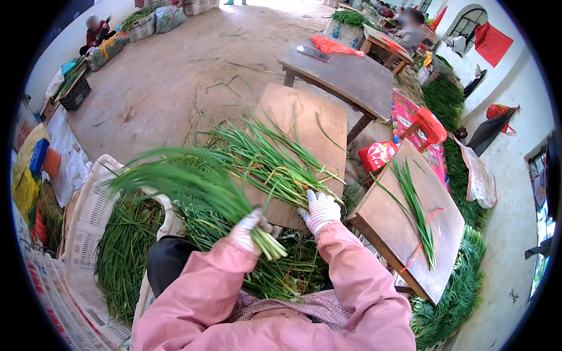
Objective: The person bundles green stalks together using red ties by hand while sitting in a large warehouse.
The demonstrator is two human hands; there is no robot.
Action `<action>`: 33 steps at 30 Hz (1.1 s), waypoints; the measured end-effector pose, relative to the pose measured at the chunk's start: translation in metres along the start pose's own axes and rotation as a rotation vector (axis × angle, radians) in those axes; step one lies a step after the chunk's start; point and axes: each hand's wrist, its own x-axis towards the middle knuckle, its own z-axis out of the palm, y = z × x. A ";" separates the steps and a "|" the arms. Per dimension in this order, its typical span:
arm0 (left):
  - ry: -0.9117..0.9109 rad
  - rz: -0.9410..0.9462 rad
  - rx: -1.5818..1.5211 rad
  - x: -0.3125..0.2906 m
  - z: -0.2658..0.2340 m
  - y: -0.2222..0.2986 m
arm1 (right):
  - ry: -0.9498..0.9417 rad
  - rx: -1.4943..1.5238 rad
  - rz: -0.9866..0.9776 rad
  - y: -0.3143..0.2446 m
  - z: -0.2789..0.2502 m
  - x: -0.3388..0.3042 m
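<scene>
My left hand (249,227), in a white glove, is closed round the pale stalk ends of a bunch of green chives (213,186). Its leaves sweep out to the left and are blurred by motion. At the lower edge of a wooden board (282,104), my gloved right hand (321,208) has its fingers curled over the stalk ends of a loose heap of chives (266,149). The fingertips are partly hidden among the stalks. More chives (205,225) lie below the board, under and around my left hand.
At the left, a white plastic crate (88,234) holds more chives. On the right-hand wooden table (380,216) lies a small bunch (413,205) with a red tie. A dark table (345,73) bears red strips (336,45) and a phone (313,53). Other people sit farther back.
</scene>
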 end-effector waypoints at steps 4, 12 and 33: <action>-0.016 -0.205 -0.118 0.039 -0.011 -0.017 | -0.089 0.000 -0.065 0.004 0.011 0.027; 0.042 0.257 -0.130 0.023 -0.053 0.058 | -0.156 1.755 0.104 0.057 -0.042 0.042; -0.042 0.212 -0.013 -0.064 0.026 0.047 | -0.184 0.227 -0.159 0.032 -0.046 0.021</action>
